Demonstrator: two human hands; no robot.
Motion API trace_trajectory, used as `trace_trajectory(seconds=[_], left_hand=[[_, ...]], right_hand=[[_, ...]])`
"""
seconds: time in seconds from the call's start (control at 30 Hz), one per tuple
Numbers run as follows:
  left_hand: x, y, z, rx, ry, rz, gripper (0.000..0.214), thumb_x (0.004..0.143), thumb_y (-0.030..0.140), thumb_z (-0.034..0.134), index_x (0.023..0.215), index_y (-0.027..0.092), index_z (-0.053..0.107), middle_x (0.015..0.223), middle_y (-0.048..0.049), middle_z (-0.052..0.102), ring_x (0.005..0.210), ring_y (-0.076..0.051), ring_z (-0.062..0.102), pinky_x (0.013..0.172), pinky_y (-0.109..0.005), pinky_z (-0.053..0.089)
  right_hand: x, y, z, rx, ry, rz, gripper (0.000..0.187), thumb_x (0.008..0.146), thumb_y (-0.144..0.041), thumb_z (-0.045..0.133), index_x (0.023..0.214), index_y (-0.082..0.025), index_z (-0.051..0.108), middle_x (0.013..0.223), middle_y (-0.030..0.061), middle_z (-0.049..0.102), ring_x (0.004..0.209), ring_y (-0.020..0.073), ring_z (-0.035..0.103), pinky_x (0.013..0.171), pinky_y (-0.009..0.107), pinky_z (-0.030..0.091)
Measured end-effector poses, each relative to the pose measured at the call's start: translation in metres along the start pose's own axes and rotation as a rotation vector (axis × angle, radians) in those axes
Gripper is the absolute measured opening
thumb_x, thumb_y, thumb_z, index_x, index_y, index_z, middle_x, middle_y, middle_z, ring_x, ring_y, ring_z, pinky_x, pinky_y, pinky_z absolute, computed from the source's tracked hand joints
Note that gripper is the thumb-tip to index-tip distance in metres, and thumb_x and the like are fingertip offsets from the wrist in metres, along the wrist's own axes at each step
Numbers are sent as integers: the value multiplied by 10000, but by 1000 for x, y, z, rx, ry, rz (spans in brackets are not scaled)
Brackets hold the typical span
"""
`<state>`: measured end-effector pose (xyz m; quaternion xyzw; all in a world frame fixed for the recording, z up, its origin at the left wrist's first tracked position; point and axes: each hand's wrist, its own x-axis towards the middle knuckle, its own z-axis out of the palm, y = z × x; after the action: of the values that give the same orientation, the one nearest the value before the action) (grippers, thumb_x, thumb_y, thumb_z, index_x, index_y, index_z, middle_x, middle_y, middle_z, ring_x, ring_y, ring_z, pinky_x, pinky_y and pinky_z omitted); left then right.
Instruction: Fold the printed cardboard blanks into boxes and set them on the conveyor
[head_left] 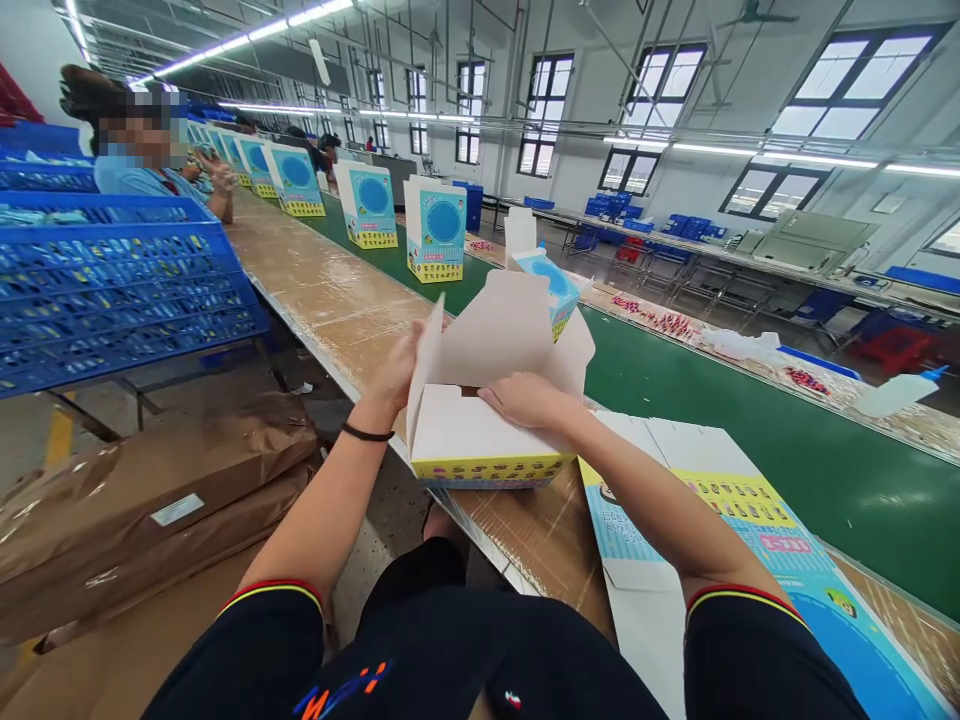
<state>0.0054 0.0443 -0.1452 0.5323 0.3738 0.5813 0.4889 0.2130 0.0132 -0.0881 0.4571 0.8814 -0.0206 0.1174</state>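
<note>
I hold a white cardboard box [480, 440] with a yellow and blue printed edge over the near rim of the brown workbench [322, 280]. Its flaps stand open. My left hand [397, 370] grips the left flap from outside, fingers wrapped round its edge. My right hand [525, 398] presses flat on the inner fold of the box, fingers together. A stack of flat, unfolded printed boxes [750, 520] lies just right of my right arm.
A green conveyor belt [750, 440] runs along the bench, carrying several upright blue boxes [435, 232]. Blue crates [112, 290] stand at left, brown wrapped bundles [150, 500] below them. Another person [142, 150] works farther up the line.
</note>
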Motion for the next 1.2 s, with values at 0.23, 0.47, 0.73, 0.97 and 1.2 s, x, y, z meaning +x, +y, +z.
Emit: trace_trajectory(seconds=[0.23,0.47,0.73,0.97,1.2], left_hand=[[22,-7,16,421,88,-100,841,460,231,937,1207,194,554,1309,-134,666,1260,-344,632,1075,-477,531],[18,-10,8,307,73,-128,746,500,215,869,1172,218,546,1160,-61,713,1150,-312,679,947,-426,577],[22,-18,6,156,65,-46,774,448,248,826,1197,227,632,1126,-38,739,1018,-275,692,843,-360,572],[17,-23,2,411,119,185,105,622,274,633,663,214,709,1086,-63,703,1164,-274,647,1088,-412,501],[12,6,16,1136,-238,106,366,727,425,735,1027,214,728,1305,-106,658,1311,-363,562,1184,-545,392]], right_hand=[[-3,10,6,-48,141,-32,464,1118,-317,358,1114,-132,784,1201,194,779,1133,332,724,950,418,496],[-24,109,28,657,1265,48,319,1059,-381,422,1276,-259,622,1229,111,738,1231,259,652,1141,489,460],[28,109,66,1495,438,31,1129,590,-573,903,1562,-267,417,1587,134,522,1432,356,520,1189,537,457],[36,90,73,1187,712,-107,197,837,-372,611,866,-266,775,1179,34,758,1299,288,608,1210,475,407],[27,85,49,706,413,-15,694,806,-461,799,1447,-251,638,1596,121,539,1507,369,420,1250,572,339]])
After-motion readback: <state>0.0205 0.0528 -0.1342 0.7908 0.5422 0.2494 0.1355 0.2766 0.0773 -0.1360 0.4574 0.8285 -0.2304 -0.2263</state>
